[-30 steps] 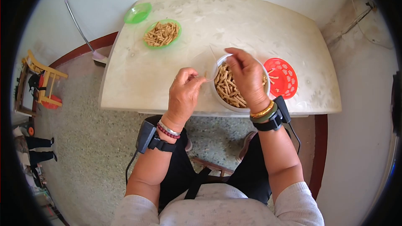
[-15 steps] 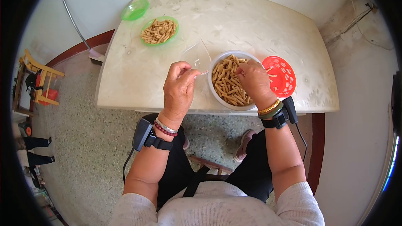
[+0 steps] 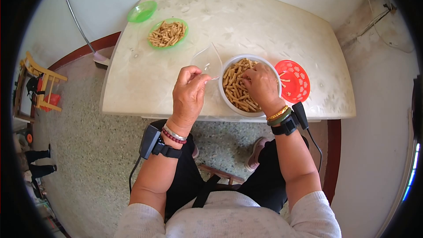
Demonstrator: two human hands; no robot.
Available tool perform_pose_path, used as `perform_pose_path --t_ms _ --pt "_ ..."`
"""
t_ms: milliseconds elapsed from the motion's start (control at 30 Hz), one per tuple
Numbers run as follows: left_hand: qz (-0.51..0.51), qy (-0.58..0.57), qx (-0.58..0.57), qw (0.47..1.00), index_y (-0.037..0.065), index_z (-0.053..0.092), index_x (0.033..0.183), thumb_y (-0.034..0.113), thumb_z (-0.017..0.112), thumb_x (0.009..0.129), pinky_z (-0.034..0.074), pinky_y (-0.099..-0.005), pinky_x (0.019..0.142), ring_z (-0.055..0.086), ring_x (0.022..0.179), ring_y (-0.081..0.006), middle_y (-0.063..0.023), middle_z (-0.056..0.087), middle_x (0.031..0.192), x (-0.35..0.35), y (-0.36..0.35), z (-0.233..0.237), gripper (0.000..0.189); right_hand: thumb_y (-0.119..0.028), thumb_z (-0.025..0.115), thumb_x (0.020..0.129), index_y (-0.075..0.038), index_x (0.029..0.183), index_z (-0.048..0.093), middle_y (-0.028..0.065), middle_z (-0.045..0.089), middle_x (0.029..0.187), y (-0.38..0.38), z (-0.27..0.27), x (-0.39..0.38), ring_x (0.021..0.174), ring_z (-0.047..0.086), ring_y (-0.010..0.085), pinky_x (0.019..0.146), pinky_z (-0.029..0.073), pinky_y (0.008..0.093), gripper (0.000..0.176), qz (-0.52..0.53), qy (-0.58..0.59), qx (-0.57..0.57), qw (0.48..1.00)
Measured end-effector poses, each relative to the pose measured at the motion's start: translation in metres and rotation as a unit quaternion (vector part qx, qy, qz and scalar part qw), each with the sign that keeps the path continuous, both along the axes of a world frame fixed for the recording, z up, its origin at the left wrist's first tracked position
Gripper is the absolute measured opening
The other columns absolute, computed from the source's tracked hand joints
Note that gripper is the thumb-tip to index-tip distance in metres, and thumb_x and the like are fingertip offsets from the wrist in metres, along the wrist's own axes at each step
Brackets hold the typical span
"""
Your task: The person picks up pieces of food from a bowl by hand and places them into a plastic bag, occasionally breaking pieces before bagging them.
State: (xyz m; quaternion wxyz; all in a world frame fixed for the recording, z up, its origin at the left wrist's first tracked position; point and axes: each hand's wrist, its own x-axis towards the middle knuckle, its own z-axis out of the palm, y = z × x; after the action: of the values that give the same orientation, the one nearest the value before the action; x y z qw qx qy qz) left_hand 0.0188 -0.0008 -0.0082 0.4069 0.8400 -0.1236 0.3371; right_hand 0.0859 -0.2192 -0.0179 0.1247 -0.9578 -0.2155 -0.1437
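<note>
1. Clear plastic bag (image 3: 208, 61): just beside the white bowl (image 3: 223, 93). Your left hand (image 3: 190, 89) pinches its edge tight, likely so its mouth stands close to the bowl.
2. Snack sticks (image 3: 233, 87): your right hand (image 3: 260, 84) is curled among them; whether it grips any, I cannot tell.
3. Tabletop (image 3: 264, 31): red basket (image 3: 296, 79), green bowl (image 3: 167, 33).

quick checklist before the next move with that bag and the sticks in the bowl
1. Left hand grips the clear bag: ok, pinched at its lower edge, beside the bowl.
2. Bag mouth open: cannot tell, the plastic is too clear.
3. Right hand on the sticks: ok, fingers down among them in the white bowl.
4. Sticks actually grasped: cannot tell, the fingers hide them.
5. Bowl flat on the table: ok, though near the front edge.
6. Red basket out of the way: ok, just right of the bowl.
</note>
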Motion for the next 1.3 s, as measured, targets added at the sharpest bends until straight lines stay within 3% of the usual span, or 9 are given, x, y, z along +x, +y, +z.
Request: perform_pose_path --t_ms 200,267,467,600,667,700,867,1000,1300 --pt "-0.001 0.000 -0.010 1.000 0.003 0.068 0.093 -0.007 0.066 0.082 0.050 -0.0287 0.066 0.061 0.078 -0.0193 -0.0075 0.055 0.098 0.000 -0.001 -0.001 0.015 -0.014 0.065 0.090 -0.006 0.080 0.069 0.0106 0.067 0.086 -0.004 0.005 -0.001 0.073 0.060 0.0236 0.072 0.050 0.0343 0.013 0.017 0.141 0.363 0.921" --pt "-0.005 0.000 -0.011 1.000 0.003 0.068 0.093 -0.007 0.066 0.082 0.050 -0.0287 0.066 0.061 0.077 -0.0193 -0.0076 0.055 0.098 0.000 -0.002 0.000 0.015 -0.016 0.056 0.098 -0.004 0.091 0.068 0.0048 0.068 0.083 -0.004 0.016 -0.004 0.066 0.054 0.0115 0.064 0.047 0.0258 0.018 -0.004 0.338 0.552 0.762" --pt "-0.017 0.023 -0.003 1.000 0.002 0.067 0.092 -0.009 0.063 0.080 0.053 -0.0327 0.070 0.062 0.081 -0.0239 -0.0103 0.054 0.099 -0.001 -0.003 0.000 0.017 -0.016 0.053 0.100 -0.002 0.119 0.060 0.0002 0.066 0.084 -0.009 0.025 -0.008 0.069 0.051 0.0020 0.062 0.043 0.0174 0.024 0.101 0.446 0.625 0.633" --pt "-0.026 0.029 -0.005 0.999 0.002 0.068 0.093 -0.012 0.063 0.078 0.053 -0.0327 0.072 0.062 0.084 -0.0252 -0.0107 0.055 0.099 -0.001 -0.002 -0.003 0.021 -0.010 0.057 0.096 -0.003 0.112 0.065 0.0017 0.065 0.082 0.020 0.031 -0.015 0.068 0.053 0.0063 0.062 0.045 0.0213 0.019 0.059 0.322 0.584 0.743" --pt "-0.038 0.019 0.017 0.999 0.002 0.067 0.092 -0.011 0.063 0.079 0.054 -0.0314 0.072 0.064 0.084 -0.0228 -0.0094 0.055 0.100 0.000 -0.001 -0.007 0.019 -0.003 0.063 0.089 -0.002 0.106 0.068 0.0066 0.064 0.082 0.031 0.029 -0.013 0.069 0.057 0.0144 0.063 0.047 0.0265 0.018 0.124 0.037 0.435 0.891" --pt "-0.041 0.015 0.021 0.999 0.002 0.067 0.092 -0.012 0.062 0.078 0.054 -0.0315 0.073 0.064 0.085 -0.0237 -0.0098 0.055 0.100 0.000 -0.001 -0.006 0.020 -0.001 0.066 0.084 -0.001 0.102 0.070 0.0117 0.063 0.082 0.038 0.054 -0.022 0.071 0.060 0.0219 0.065 0.048 0.0306 0.018 0.086 0.055 0.374 0.922" --pt "-0.039 0.005 0.030 0.999 0.002 0.067 0.092 -0.011 0.063 0.078 0.053 -0.0314 0.071 0.064 0.084 -0.0233 -0.0097 0.055 0.100 0.000 -0.001 -0.006 0.019 0.000 0.066 0.084 -0.003 0.109 0.068 0.0121 0.064 0.086 0.054 0.038 -0.010 0.072 0.061 0.0211 0.066 0.050 0.0305 0.025 0.112 0.012 0.297 0.948" --pt "-0.020 0.021 0.001 1.000 0.003 0.067 0.092 -0.008 0.064 0.081 0.051 -0.0305 0.068 0.062 0.079 -0.0214 -0.0091 0.055 0.099 -0.001 0.001 -0.003 0.016 -0.001 0.063 0.087 -0.005 0.111 0.068 0.0090 0.069 0.096 0.037 0.024 0.006 0.073 0.062 0.0155 0.068 0.051 0.0281 0.025 0.043 0.079 0.482 0.872" --pt "-0.005 0.007 0.000 1.000 0.005 0.068 0.093 -0.008 0.066 0.081 0.051 -0.0298 0.066 0.061 0.077 -0.0204 -0.0084 0.055 0.099 0.000 0.000 -0.002 0.017 -0.007 0.067 0.081 -0.007 0.092 0.071 0.0139 0.064 0.086 -0.001 0.010 0.014 0.081 0.064 0.0305 0.074 0.053 0.0407 0.012 0.035 0.040 0.203 0.978"
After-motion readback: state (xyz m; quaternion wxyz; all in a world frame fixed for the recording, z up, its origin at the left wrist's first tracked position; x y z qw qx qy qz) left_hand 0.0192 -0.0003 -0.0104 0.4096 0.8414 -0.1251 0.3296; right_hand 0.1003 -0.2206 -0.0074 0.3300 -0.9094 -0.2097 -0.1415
